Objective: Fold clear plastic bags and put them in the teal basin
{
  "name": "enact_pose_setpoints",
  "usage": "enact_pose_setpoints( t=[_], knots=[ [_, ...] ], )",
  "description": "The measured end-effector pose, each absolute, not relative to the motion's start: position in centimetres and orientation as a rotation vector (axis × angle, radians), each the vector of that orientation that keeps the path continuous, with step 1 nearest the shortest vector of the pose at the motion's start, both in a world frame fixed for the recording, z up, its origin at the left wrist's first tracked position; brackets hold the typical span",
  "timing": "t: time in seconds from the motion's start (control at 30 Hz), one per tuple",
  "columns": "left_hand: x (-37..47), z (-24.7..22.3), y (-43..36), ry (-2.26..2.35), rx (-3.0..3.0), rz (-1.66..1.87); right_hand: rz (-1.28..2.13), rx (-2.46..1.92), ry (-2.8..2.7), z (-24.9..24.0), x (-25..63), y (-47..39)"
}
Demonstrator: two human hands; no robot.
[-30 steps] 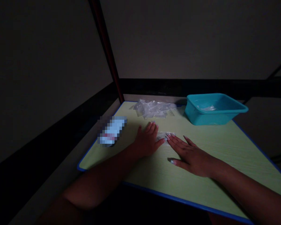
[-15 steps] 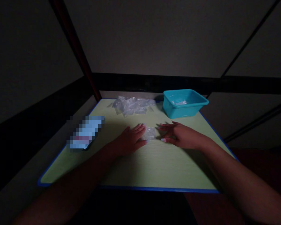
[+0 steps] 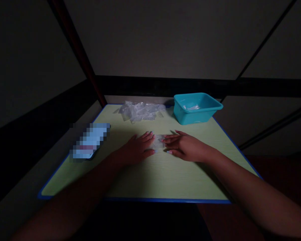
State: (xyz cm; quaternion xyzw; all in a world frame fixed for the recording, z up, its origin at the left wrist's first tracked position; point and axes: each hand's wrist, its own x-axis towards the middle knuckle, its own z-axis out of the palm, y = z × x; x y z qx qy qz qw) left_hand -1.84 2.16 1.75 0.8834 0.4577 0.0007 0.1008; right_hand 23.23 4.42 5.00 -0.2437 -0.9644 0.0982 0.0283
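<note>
A small clear plastic bag (image 3: 158, 142) lies flat on the pale green table (image 3: 160, 180), between my two hands. My left hand (image 3: 139, 147) rests over its left side, palm down with fingers stretched out. On the other side, my right hand (image 3: 185, 146) has its fingers spread, and the fingertips lie over the bag's right edge. Neither hand grips anything. The bag's left end is hidden under my left fingers.
Behind my hands lies a heap of clear plastic bags (image 3: 140, 111). A turquoise basin (image 3: 194, 115) with some clear plastic inside stands at the back right. A phone (image 3: 91, 140), blurred, is on the left. Blue edging (image 3: 165, 201) borders the table.
My right hand has moved left, so its fingertips now lie over the bag's right edge. My left hand stays over the left side. The whole view has shifted slightly.
</note>
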Motion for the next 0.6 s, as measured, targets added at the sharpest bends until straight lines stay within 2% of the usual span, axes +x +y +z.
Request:
enact_pose_setpoints(
  t=[0.17,0.33,0.6],
  knots=[
    [-1.5,1.8,2.1,1.378,2.607,0.032,0.425,-0.680,-2.858,4.9,23.3,4.7],
    [-1.1,1.9,2.4,1.367,2.557,0.172,0.721,-0.611,-2.565,5.2,23.3,4.7],
    [-1.4,3.1,2.5,1.248,1.948,0.494,1.136,-0.734,-1.959,4.5,23.0,4.9]
  ],
)
